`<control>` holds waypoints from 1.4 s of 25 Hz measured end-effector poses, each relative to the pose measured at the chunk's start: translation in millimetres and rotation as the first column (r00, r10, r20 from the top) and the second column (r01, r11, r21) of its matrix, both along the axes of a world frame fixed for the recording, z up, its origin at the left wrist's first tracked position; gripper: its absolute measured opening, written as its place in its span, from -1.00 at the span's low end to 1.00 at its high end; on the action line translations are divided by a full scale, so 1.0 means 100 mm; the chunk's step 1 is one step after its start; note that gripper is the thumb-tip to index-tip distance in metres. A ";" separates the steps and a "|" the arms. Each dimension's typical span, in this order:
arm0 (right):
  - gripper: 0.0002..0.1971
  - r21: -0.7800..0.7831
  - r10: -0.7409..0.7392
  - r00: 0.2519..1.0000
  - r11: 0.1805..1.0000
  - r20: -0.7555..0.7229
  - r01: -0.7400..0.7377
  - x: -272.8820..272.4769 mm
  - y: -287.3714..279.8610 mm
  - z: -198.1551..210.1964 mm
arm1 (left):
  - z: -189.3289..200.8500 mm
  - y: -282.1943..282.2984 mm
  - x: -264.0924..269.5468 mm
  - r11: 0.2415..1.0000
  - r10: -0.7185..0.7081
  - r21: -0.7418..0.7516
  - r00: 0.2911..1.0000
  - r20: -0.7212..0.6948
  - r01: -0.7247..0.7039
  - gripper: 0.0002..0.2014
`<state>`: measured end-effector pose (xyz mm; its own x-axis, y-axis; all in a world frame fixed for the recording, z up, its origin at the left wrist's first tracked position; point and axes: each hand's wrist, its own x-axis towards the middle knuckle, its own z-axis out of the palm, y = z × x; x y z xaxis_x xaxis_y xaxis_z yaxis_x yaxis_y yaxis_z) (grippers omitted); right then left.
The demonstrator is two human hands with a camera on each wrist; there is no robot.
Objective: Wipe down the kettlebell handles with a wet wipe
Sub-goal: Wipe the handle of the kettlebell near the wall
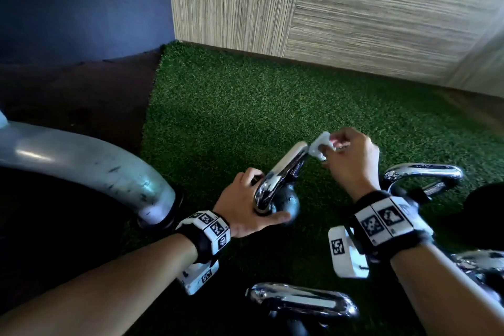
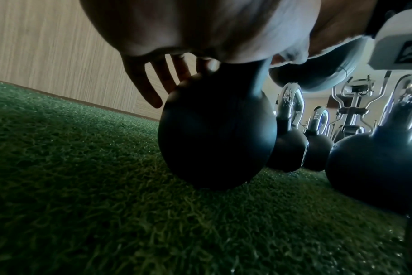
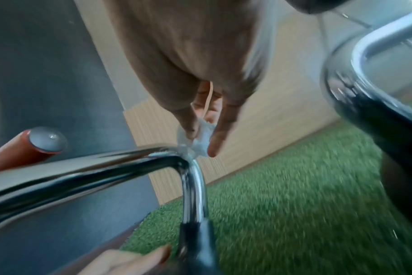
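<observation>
A black kettlebell (image 1: 289, 205) with a chrome handle (image 1: 283, 169) stands on green turf, its handle leaning away to the right. My left hand (image 1: 242, 204) rests on top of the ball (image 2: 214, 130) at the handle's near base. Its fingers (image 2: 151, 87) are straight and spread over the far side, and the thumb lies along the near side. My right hand (image 1: 328, 148) pinches a small crumpled white wet wipe (image 1: 321, 146) and presses it on the handle's far upper corner. The right wrist view shows the wipe (image 3: 202, 141) touching the bend of the handle (image 3: 193, 186).
More chrome-handled kettlebells stand close by: one to the right (image 1: 425, 174), one in front (image 1: 302, 300), one at the right edge (image 1: 477, 262). A thick grey machine tube (image 1: 81, 161) curves down at the left. A wood-grain wall (image 1: 354, 22) borders the turf (image 1: 245, 106).
</observation>
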<state>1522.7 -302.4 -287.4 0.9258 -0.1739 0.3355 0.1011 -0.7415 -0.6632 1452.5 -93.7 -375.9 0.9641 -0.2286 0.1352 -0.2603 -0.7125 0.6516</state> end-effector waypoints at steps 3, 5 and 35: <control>-0.79 -0.292 0.302 0.951 0.917 0.064 -0.271 0.16 0.11 0.18 | -0.01 -0.02 -0.03 0.998 0.040 -0.048 0.998 0.050 -0.038 -0.43; -0.75 -0.391 0.473 0.874 0.788 -0.109 -0.475 0.22 0.20 0.18 | -0.01 -0.01 -0.02 0.996 0.026 -0.084 0.998 0.050 -0.022 -0.48; -0.67 -0.527 0.335 0.751 0.552 -0.569 -0.646 0.18 -0.55 0.47 | 1.14 0.42 0.97 0.965 -0.185 0.179 0.981 -0.067 0.194 -0.49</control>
